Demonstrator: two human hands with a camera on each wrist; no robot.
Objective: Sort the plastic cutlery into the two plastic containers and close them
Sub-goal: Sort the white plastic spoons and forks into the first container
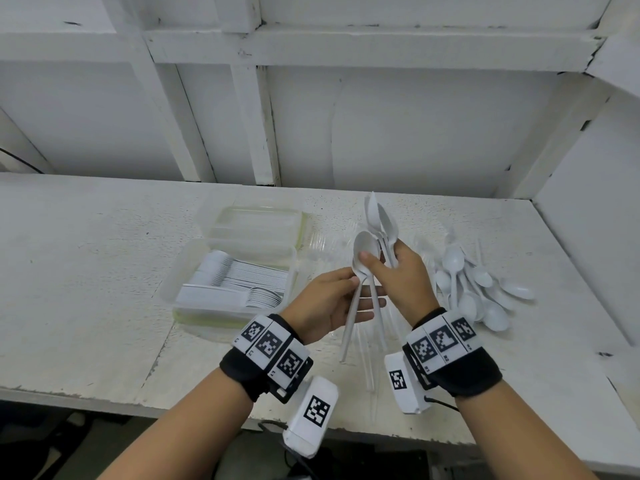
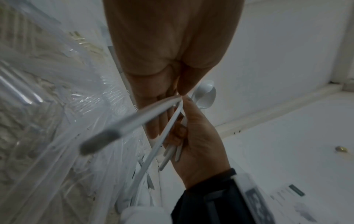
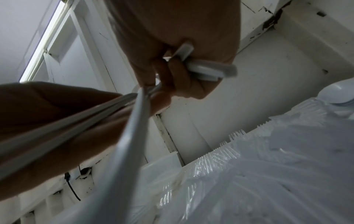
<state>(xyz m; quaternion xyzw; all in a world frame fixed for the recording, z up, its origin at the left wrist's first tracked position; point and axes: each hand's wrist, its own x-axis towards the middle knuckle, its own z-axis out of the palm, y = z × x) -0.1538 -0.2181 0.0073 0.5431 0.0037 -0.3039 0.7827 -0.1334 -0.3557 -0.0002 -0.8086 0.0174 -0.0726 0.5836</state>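
Both hands are raised over the table's middle with white plastic spoons between them. My left hand (image 1: 346, 289) pinches the necks of two spoons (image 1: 363, 252) whose handles hang down; in the left wrist view their handles (image 2: 134, 119) cross below my left hand (image 2: 178, 94). My right hand (image 1: 381, 268) grips a bunch of spoons (image 1: 379, 216), bowls up, its thumb on the bowl of a left-hand spoon. An open clear container (image 1: 169, 292) at the left holds rows of white cutlery. A second clear container or lid (image 1: 256, 216) lies behind it.
A loose pile of white spoons (image 1: 478, 289) lies on the table to the right. Clear plastic forks (image 1: 322, 244) are spread under and behind the hands, also visible in the right wrist view as forks (image 3: 229, 151). A white wall rises behind; a side wall stands at the right.
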